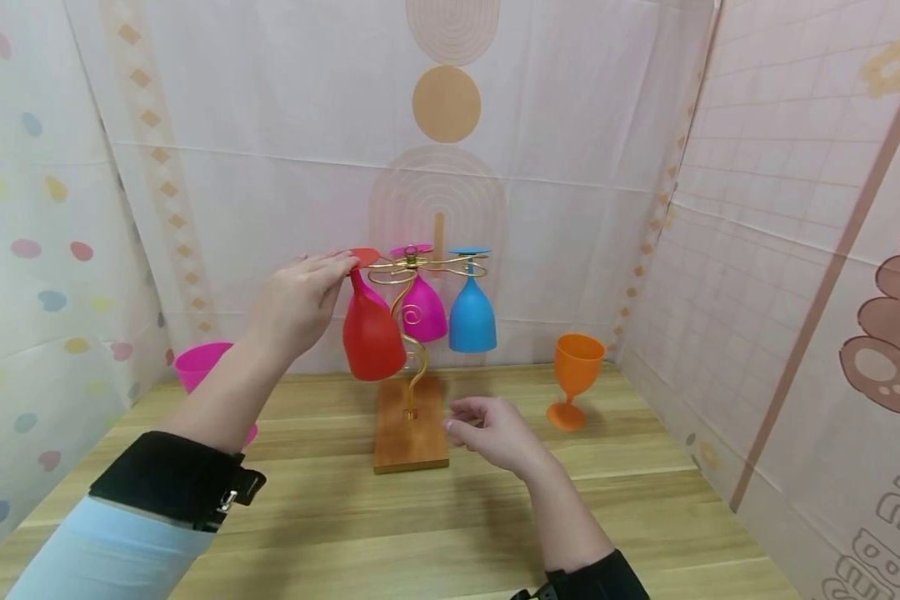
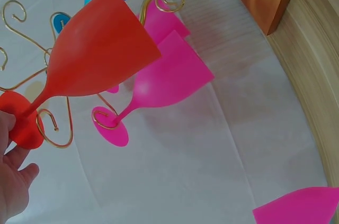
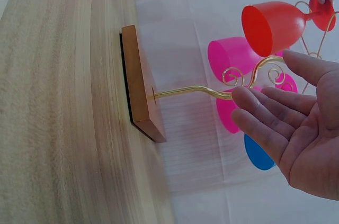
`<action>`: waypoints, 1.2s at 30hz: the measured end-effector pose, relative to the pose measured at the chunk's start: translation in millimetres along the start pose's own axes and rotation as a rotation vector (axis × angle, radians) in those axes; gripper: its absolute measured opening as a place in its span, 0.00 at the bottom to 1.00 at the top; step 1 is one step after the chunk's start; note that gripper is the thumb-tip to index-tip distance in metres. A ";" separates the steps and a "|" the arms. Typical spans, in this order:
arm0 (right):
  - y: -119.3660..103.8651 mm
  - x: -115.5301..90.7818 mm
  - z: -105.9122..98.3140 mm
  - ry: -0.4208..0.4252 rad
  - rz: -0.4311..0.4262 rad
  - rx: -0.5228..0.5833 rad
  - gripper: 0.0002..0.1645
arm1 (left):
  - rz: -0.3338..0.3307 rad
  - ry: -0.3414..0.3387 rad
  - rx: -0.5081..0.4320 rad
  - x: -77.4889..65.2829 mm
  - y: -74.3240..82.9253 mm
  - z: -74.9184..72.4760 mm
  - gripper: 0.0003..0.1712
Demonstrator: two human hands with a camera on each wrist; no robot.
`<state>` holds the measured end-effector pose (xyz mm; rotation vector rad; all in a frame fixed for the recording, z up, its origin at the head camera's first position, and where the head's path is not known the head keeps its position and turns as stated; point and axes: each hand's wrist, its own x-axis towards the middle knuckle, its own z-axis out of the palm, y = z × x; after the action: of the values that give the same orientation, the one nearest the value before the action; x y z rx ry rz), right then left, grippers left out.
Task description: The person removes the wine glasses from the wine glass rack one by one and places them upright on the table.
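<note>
The left grip (image 1: 300,300) pinches the foot of the red goblet (image 1: 373,340), which hangs bowl-down below and right of it, its long axis near upright, slightly tilted. The gold rack loop (image 2: 71,126) lies just beside this grip; whether it encloses the stem I cannot tell. The right grip (image 1: 495,433), relaxed and holding nothing, is farther from the goblet.

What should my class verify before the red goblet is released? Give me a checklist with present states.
1. Red goblet bowl-down: ok.
2. Left hand holding the red goblet's foot: ok.
3. Red goblet's stem fully seated in the gold rack: cannot tell.
4. Right hand empty: ok.
5. Blue goblet hanging bowl-down from the rack: ok.
6. Orange goblet hung up: not ok; it stands on the table.
</note>
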<state>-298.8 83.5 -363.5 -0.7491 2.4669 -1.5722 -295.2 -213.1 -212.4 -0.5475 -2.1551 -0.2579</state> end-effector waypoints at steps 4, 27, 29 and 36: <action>-0.5 -0.9 0.1 -0.001 0.001 0.001 0.27 | 0.021 0.050 -0.009 -6.1 1.0 -2.2 0.20; -0.6 -0.9 -4.6 0.052 -0.068 -0.047 0.24 | 0.013 0.208 -0.106 -49.1 8.8 -7.2 0.21; -0.8 -0.4 -4.7 0.068 -0.086 -0.057 0.24 | 0.003 0.219 -0.113 -54.0 10.4 -6.4 0.21; -4.0 -0.8 -3.8 0.117 -0.132 -0.016 0.25 | -0.039 0.243 -0.132 -68.7 15.0 -0.9 0.22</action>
<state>-298.1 85.6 -358.4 -0.8625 2.5623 -1.6897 -251.6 -220.3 -267.1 -0.5211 -1.9229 -0.4669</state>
